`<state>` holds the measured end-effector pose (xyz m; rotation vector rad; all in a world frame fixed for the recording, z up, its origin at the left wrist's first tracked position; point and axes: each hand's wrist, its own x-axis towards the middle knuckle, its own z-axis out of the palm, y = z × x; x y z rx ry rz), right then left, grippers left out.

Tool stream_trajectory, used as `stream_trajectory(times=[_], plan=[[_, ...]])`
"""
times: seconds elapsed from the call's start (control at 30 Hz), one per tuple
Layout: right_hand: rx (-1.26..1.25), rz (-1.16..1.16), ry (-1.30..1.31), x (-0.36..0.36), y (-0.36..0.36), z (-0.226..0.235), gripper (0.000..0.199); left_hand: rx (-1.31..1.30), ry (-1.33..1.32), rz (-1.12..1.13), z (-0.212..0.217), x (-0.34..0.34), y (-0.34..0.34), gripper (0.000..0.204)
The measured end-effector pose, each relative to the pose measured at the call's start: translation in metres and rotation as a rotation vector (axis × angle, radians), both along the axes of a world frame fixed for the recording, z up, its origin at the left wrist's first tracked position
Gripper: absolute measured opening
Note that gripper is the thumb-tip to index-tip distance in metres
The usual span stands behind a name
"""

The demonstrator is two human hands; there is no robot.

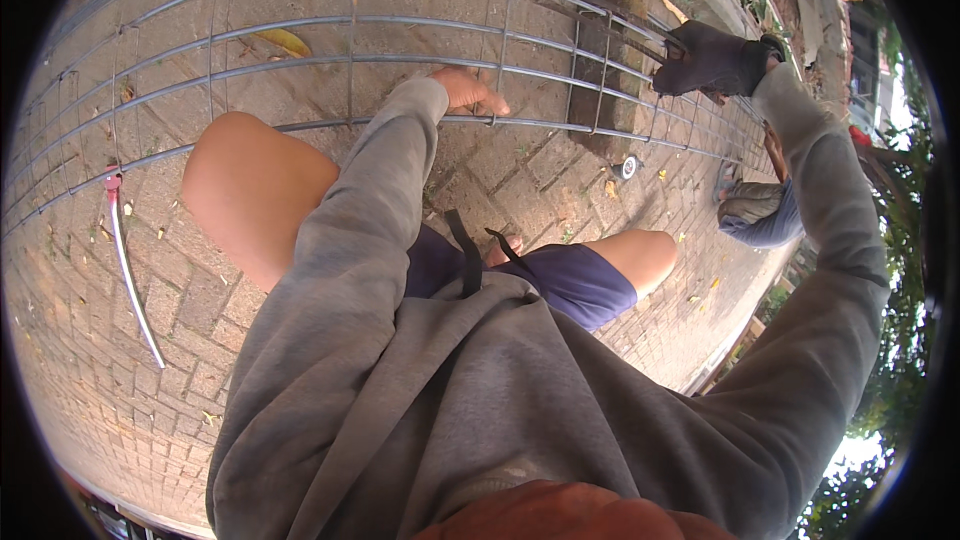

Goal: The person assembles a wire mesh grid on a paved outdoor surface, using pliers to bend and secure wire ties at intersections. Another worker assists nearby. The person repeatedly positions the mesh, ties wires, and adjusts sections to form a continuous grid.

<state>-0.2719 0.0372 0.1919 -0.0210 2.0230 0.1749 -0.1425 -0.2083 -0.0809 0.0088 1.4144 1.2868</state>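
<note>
Long grey steel rebar cage (300, 50) lies flat across brick paving; parallel bars joined by thin stirrups

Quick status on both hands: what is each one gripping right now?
Left hand: bare, fingers curled on a bar of the steel rebar cage.
Right hand: dark glove, closed on the cage's far bars; any tool cannot be told.

The steel bars (300, 65) of the cage leave gaps your hand can pass; the concrete block (600, 80) blocks the right side.
</note>
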Motion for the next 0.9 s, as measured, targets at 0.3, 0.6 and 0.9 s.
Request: stream_trajectory(times=[0.3,0.6,0.9], plan=[[-0.046,0.135,0.249,0.004,0.004,-0.005,0.029,-0.123,0.063,-0.001,-0.01,0.003,0.006,0.119],[-0.553,-0.769,-0.24,0.071,0.069,-0.062,0.027,-0.34,0.205,-0.059,0.007,0.007,0.008,0.114],[-0.423,-0.49,-0.151,0.062,0.078,-0.083,0.045,-0.547,0.878,0.309,0.073,-0.02,-0.016,0.039]])
